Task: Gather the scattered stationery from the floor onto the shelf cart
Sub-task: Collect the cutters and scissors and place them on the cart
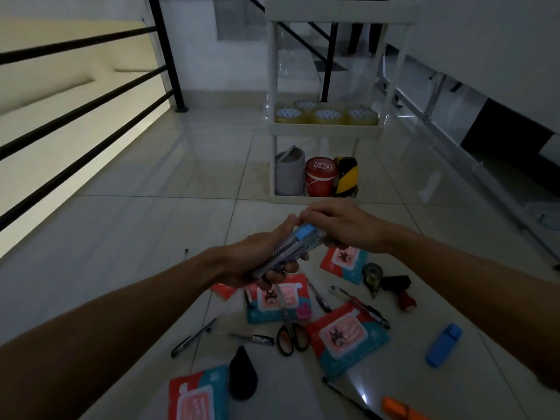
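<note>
My left hand (257, 262) grips a bundle of pens and a blue highlighter (298, 242) above the floor. My right hand (336, 222) touches the far end of the bundle with curled fingers pinching it. Beneath them lie scattered stationery: red-and-teal packets (348, 338), black scissors (292, 336), several pens (194, 338), a blue highlighter (444, 345), an orange highlighter (400, 409), a correction tape (372, 275) and a black teardrop object (242, 377). The white shelf cart (325, 130) stands beyond, about a tile away.
The cart's middle shelf holds several tape rolls (327, 115); its bottom shelf holds a red tub (321, 177), a yellow-black tape roll and a white bag. A black railing (91, 101) runs along the left. White tiled floor (151, 207) surrounds the items.
</note>
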Motion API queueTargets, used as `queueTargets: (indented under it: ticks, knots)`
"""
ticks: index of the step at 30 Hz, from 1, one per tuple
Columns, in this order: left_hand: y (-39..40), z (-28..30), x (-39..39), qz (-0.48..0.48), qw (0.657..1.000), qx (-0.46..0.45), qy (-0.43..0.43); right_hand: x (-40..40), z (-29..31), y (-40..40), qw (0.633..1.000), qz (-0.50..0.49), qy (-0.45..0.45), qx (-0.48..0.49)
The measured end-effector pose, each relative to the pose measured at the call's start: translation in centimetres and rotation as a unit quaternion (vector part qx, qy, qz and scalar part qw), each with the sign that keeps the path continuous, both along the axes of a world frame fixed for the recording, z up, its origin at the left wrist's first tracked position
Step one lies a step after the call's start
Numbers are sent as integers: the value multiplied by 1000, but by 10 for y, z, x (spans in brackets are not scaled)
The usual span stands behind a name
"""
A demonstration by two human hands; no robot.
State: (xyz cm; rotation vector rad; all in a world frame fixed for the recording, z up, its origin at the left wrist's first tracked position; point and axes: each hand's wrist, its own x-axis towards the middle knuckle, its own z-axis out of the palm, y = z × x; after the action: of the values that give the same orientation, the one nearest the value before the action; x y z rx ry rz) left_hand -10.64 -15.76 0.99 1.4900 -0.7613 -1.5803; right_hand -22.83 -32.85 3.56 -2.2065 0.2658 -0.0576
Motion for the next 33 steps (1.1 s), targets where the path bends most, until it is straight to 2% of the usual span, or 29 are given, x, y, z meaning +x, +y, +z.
queueTargets:
  ticks: [5, 10, 13, 15, 18, 22, 29, 33]
  knots:
    - [-5, 14, -1, -86, 991, -12, -98, 4, -1, 1, 998, -24, -41, -43]
    - [-11, 10, -1, -89, 993, -1, -81, 2, -4, 0, 997, -46, -39, -53]
    - [-10, 9, 4, -110, 990, 3, -85, -5, 2, -4, 999, 9, 12, -48]
    - [-11, 10, 8, -125, 987, 19, -97, -9, 9, -8, 989, 73, 63, -110]
    - [-14, 9, 12, -152, 979, 52, -127, -6, 15, -6, 937, 172, 103, -287]
    - [-20, 8, 13, -161, 978, 57, -119, 2, 9, 8, 894, 200, 146, -375]
    - [-33, 30, 30, -176, 975, 47, -129, 2, 16, 0, 902, 182, 98, -379]
    - [-40, 38, 37, -193, 971, 44, -132, 5, 23, -4, 899, 180, 119, -381]
